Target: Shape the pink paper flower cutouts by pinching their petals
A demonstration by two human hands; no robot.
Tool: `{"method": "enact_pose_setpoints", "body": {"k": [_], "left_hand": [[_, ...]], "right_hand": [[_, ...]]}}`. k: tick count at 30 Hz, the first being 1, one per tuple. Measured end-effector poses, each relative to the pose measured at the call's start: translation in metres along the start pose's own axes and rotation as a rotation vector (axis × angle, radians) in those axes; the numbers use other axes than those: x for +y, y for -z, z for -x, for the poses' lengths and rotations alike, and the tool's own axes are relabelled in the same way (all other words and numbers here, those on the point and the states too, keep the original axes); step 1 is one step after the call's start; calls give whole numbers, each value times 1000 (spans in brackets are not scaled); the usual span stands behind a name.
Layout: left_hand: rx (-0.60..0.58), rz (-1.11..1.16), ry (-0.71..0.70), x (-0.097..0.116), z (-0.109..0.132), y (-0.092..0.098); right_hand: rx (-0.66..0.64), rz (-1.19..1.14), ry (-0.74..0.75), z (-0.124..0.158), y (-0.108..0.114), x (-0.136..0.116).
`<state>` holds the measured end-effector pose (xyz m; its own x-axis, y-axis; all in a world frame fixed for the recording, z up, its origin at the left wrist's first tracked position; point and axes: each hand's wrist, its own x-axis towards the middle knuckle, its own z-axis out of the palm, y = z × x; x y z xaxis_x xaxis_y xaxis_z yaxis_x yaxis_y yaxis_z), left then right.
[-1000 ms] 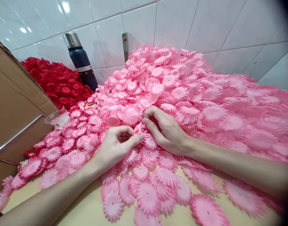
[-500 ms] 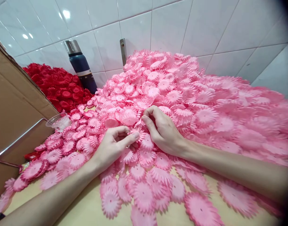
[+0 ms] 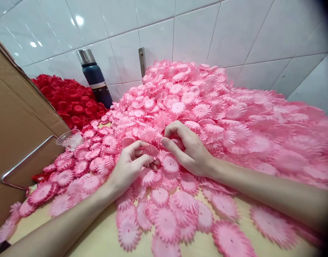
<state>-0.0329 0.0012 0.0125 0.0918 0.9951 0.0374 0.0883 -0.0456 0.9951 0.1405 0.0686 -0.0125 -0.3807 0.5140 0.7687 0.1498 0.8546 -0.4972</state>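
Observation:
My left hand (image 3: 133, 162) is closed with a pink scalloped flower disc (image 3: 152, 150) at its fingertips, the disc tilted and its small centre hole showing. Beside it on the right, my right hand (image 3: 189, 148) curls in a pinch, thumb and index finger together at the edge of another pink petal piece (image 3: 159, 137). Part of that piece blends into the heap behind. Both hands hover low over a large heap of pink flower discs (image 3: 190, 96). Loose flower discs (image 3: 164, 223) lie flat below my hands.
A red heap of petal discs (image 3: 72, 100) sits at the back left by a dark blue bottle (image 3: 96, 80). A cardboard box (image 3: 21, 117), a metal wire handle (image 3: 28, 157) and a clear plastic cup (image 3: 70, 139) stand at left. The tiled wall (image 3: 196, 32) bounds the back.
The view has shifted slightly, so everything sits a little lower and further right. The disc in my left hand has tilted, and my left thumb has dropped below it.

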Motion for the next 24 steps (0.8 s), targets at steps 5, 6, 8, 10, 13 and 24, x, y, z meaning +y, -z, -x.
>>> {"method": "enact_pose_setpoints", "body": {"k": [5, 6, 8, 10, 13, 24], "left_hand": [[18, -1, 6, -4, -1, 0], [19, -10, 5, -4, -1, 0], [29, -36, 10, -5, -1, 0], [56, -58, 12, -4, -1, -1], [67, -64, 9, -2, 0, -1], [74, -180, -8, -3, 1, 0]], "right_hand": [[-52, -35, 133, 0, 0, 1], [-57, -34, 146, 0, -1, 1], [-66, -29, 161, 0, -1, 1], [-82, -34, 166, 0, -1, 1], [-126, -62, 163, 0, -1, 2], [-205, -123, 204, 0, 0, -1]]}}
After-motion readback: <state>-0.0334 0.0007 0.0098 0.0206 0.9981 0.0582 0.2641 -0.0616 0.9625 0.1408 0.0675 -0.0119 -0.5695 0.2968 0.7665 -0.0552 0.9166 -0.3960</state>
